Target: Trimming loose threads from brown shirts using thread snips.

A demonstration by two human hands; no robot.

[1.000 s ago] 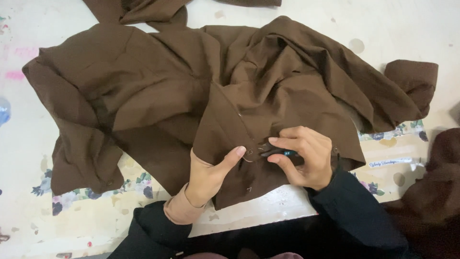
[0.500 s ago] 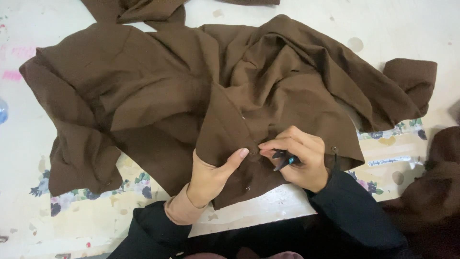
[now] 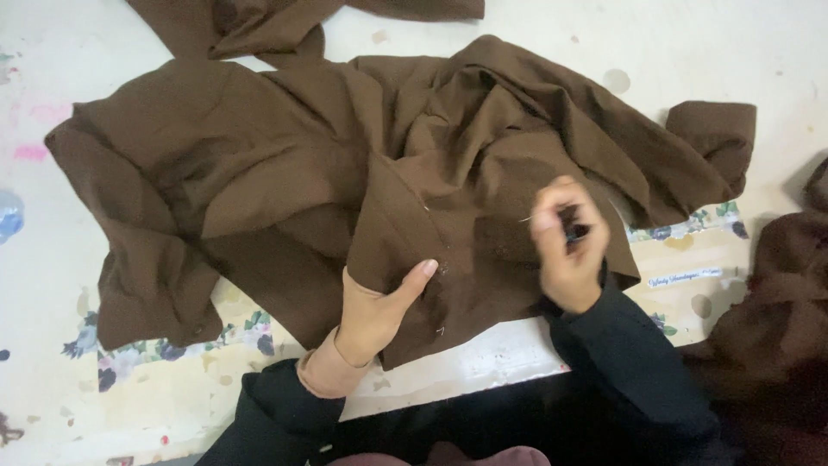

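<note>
Brown cloth [image 3: 285, 190] sprawls across our worktop [image 3: 60, 406]. Our left hand [image 3: 379, 306] pinches its folded edge, thumb on top. Our right hand [image 3: 567, 246], blurred, is closed on a small dark tool [image 3: 573, 231], too smeared to identify.

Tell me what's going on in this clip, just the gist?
A person is working on a brown garment spread over a pale, paint-stained table. The left hand grips a folded edge of the cloth, thumb on top. The right hand, motion-blurred, is raised just above the fabric and pinches a small dark tool. More brown cloth lies at the right.
</note>
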